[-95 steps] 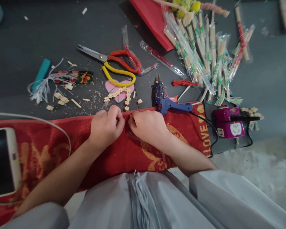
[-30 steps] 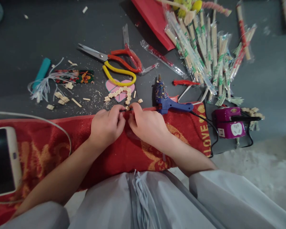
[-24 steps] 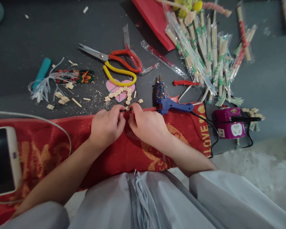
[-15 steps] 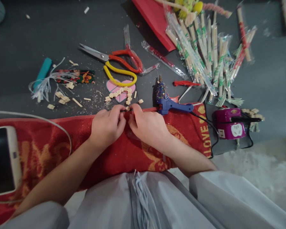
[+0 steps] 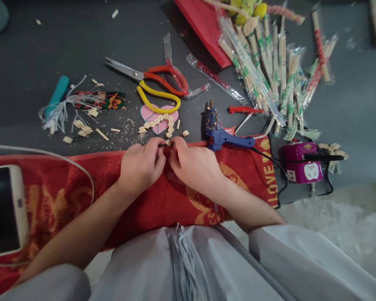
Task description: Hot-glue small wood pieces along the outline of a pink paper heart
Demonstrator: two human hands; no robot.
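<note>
My left hand [image 5: 141,164] and my right hand [image 5: 196,164] meet over the front edge of the red towel [image 5: 163,205], both with curled fingers. Between their fingertips sits a small pale wooden piece [image 5: 168,142], pinched from both sides. Just beyond it, a curved chain of small wooden pieces [image 5: 159,121] lies partly on a pink heart-shaped card [image 5: 150,113]. Scissors [image 5: 138,75] with orange and yellow handles rest behind the card. A blue glue gun [image 5: 217,136] lies to the right of my right hand, nozzle pointing away.
Wrapped sticks [image 5: 269,71] are heaped at the back right beside a red sheet [image 5: 203,29]. A purple power socket [image 5: 301,163] with black cords stands right. At left are a phone [image 5: 6,209], a white cable [image 5: 50,154], white strings [image 5: 58,113] and a teal roll [image 5: 57,95].
</note>
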